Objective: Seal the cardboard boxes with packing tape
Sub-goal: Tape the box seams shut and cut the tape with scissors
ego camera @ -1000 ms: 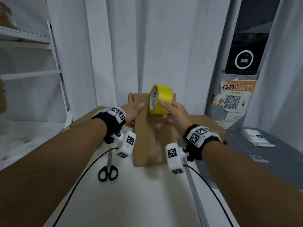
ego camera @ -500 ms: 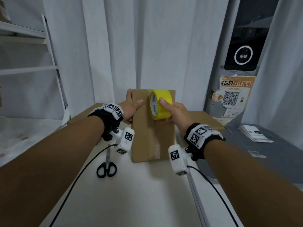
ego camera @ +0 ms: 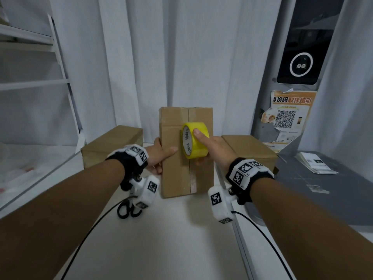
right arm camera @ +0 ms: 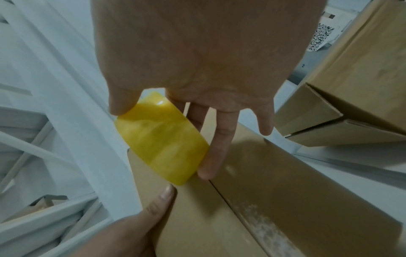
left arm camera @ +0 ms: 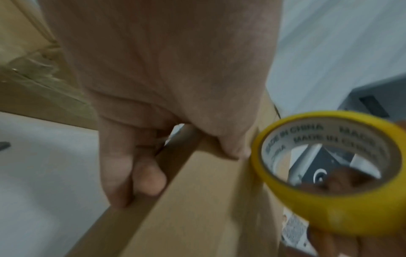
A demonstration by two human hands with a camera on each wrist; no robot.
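Observation:
A tall cardboard box (ego camera: 173,178) lies lengthwise in the middle of the white table, its centre seam (ego camera: 189,174) running toward me. My left hand (ego camera: 164,158) grips the box's left edge, thumb on the top face and fingers curled down the side (left arm camera: 131,182). My right hand (ego camera: 203,146) grips a yellow tape roll (ego camera: 194,142) that stands on edge on the seam at mid-length, thumb on top and fingers on the far side (right arm camera: 217,153). The roll (left arm camera: 329,173) reads MADE IN CHINA inside. A faint glossy strip runs from the roll to the box's far edge.
Two more cardboard boxes lie flat behind, one left (ego camera: 112,144) and one right (ego camera: 250,152). Black-handled scissors (ego camera: 129,209) lie by my left wrist. White shelving (ego camera: 60,57) stands at the left, a grey counter with papers (ego camera: 316,164) at the right, curtains behind.
The right hand has drawn the tape roll along the seam from the box's far end to its middle, toward me. The left hand has slid nearer along the left edge.

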